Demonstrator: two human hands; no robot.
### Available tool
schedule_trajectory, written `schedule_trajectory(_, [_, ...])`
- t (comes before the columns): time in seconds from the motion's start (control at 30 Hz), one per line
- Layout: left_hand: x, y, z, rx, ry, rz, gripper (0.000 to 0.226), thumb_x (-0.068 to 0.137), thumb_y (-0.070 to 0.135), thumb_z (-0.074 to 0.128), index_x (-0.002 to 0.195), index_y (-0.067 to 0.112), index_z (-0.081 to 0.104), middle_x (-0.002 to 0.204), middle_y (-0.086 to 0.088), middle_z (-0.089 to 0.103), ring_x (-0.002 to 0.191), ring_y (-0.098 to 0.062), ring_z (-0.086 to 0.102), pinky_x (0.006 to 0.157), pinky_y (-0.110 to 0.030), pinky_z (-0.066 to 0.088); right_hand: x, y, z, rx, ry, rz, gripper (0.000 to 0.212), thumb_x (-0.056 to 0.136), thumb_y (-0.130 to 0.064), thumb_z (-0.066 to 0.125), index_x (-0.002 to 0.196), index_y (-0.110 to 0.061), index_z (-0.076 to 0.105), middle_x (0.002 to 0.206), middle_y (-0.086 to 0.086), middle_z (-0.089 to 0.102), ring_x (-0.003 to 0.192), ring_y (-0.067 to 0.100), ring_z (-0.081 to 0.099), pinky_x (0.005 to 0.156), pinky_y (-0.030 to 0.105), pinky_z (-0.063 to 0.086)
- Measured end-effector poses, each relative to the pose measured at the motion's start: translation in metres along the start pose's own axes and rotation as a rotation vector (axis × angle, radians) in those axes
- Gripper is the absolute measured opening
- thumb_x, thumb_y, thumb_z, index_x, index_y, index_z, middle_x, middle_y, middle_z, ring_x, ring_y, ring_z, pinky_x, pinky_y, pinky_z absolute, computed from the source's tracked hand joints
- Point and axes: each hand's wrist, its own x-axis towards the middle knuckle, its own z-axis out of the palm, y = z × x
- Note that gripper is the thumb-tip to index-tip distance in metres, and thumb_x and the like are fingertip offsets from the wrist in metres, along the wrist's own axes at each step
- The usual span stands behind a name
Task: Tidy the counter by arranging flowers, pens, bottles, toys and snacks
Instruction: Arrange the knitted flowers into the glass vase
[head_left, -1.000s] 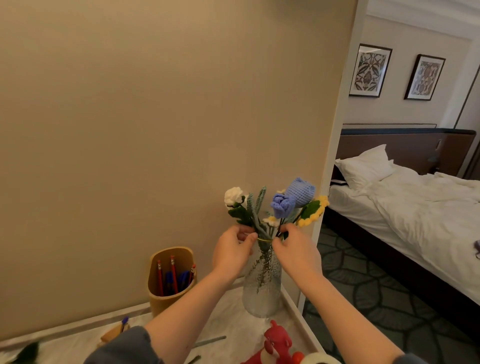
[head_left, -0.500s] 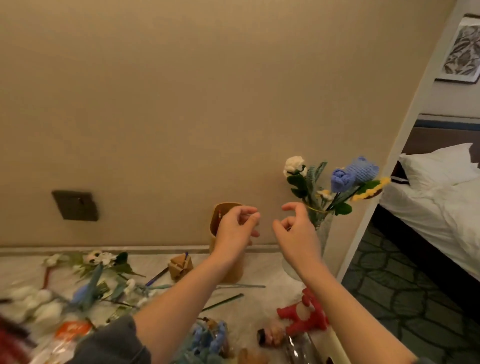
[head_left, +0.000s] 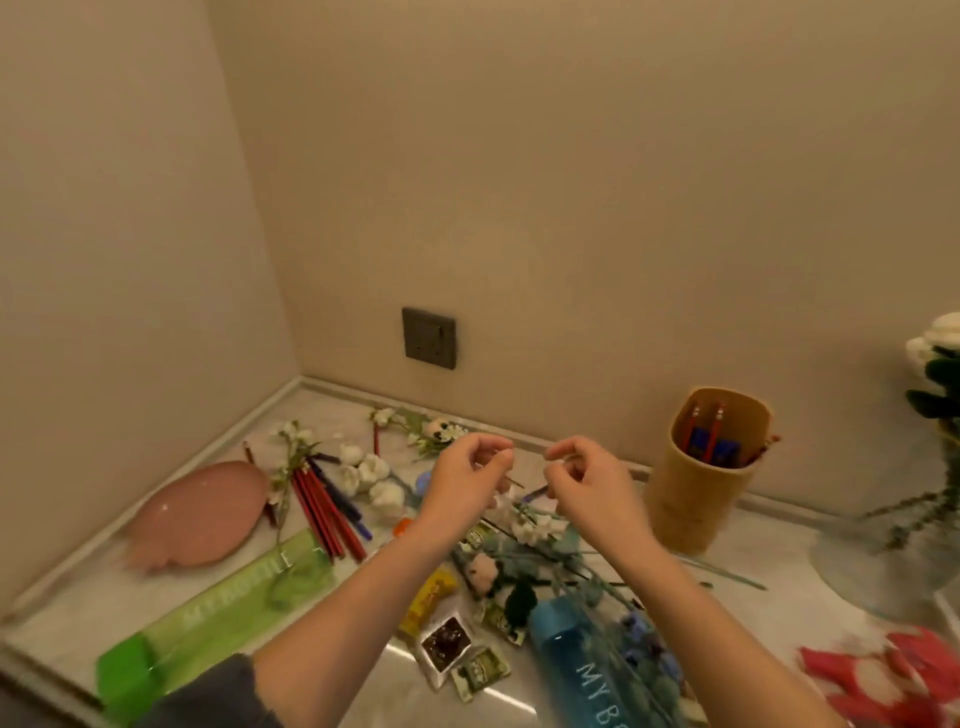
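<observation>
Above the cluttered marble counter (head_left: 769, 618) both hands hover empty, the left hand (head_left: 462, 488) and right hand (head_left: 587, 488) each with fingers loosely curled, thumb near forefinger, pinching nothing that can be seen. Directly below and just beyond the fingertips lies a loose spray of white artificial flowers on thin green stems (head_left: 530, 527), long axis running left to right and slightly toward the person. The right hand seems nearer. The clear glass vase (head_left: 883, 561) stands well off to the right, past the tan cylindrical pen holder (head_left: 696, 499).
</observation>
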Motion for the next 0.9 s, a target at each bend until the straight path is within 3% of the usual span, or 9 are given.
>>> schedule_trajectory(0.17, [-0.006, -0.033, -0.066, 0.071, 0.036, -0.026, 0.009, 0.092, 0.021, 0.061, 0.098, 0.023, 0.067, 0.085, 0.002, 0.069, 0.069, -0.006, 0.066, 0.057, -0.017, 0.048, -0.008, -0.024, 0.065, -0.037, -0.110, 0.003, 0.006, 0.087, -0.030, 0.056, 0.090, -0.034, 0.060, 0.073, -0.007, 0.066, 0.066, 0.007, 0.062, 0.062, 0.035, 0.055])
schedule_trajectory(0.3, [-0.007, -0.053, -0.103, 0.093, 0.046, -0.049, 0.010, 0.091, 0.020, 0.063, 0.092, 0.029, 0.066, 0.086, 0.005, 0.068, 0.072, -0.007, 0.067, 0.065, -0.023, 0.053, -0.007, -0.037, 0.100, -0.071, -0.149, 0.018, 0.009, 0.085, -0.030, 0.055, 0.090, -0.034, 0.061, 0.074, -0.007, 0.067, 0.067, 0.009, 0.064, 0.065, 0.039, 0.056])
schedule_trajectory(0.43, [-0.002, -0.073, -0.135, 0.113, 0.052, -0.060, 0.011, 0.089, 0.023, 0.065, 0.092, 0.034, 0.066, 0.093, 0.007, 0.068, 0.087, -0.012, 0.067, 0.079, -0.032, 0.056, -0.004, -0.045, 0.130, -0.143, -0.136, 0.012, 0.006, 0.085, -0.031, 0.055, 0.087, -0.035, 0.060, 0.074, -0.010, 0.063, 0.068, 0.004, 0.059, 0.064, 0.038, 0.055])
schedule_trajectory(0.6, [0.007, -0.090, -0.162, 0.131, 0.023, -0.044, 0.012, 0.088, 0.023, 0.066, 0.094, 0.033, 0.067, 0.093, 0.008, 0.069, 0.087, -0.011, 0.066, 0.081, -0.032, 0.056, -0.001, -0.037, 0.162, -0.312, -0.146, 0.059, 0.011, 0.089, -0.034, 0.056, 0.099, -0.034, 0.060, 0.090, -0.014, 0.063, 0.078, 0.002, 0.059, 0.069, 0.031, 0.057])
schedule_trajectory(0.7, [0.012, -0.096, -0.169, 0.193, -0.029, -0.053, 0.012, 0.088, 0.025, 0.066, 0.095, 0.035, 0.065, 0.096, 0.012, 0.067, 0.089, -0.006, 0.064, 0.084, -0.031, 0.055, -0.003, -0.025, 0.172, -0.394, -0.146, 0.116, 0.011, 0.090, -0.037, 0.058, 0.099, -0.031, 0.063, 0.088, -0.013, 0.061, 0.077, 0.003, 0.059, 0.069, 0.031, 0.058])
schedule_trajectory(0.9, [0.021, -0.103, -0.156, 0.464, -0.284, -0.109, 0.017, 0.088, 0.032, 0.064, 0.104, 0.037, 0.065, 0.099, 0.022, 0.063, 0.094, 0.003, 0.058, 0.086, -0.026, 0.051, -0.001, -0.016, 0.186, -0.541, -0.158, 0.127, 0.015, 0.090, -0.036, 0.052, 0.092, -0.030, 0.067, 0.085, -0.010, 0.065, 0.076, 0.007, 0.061, 0.065, 0.030, 0.055])
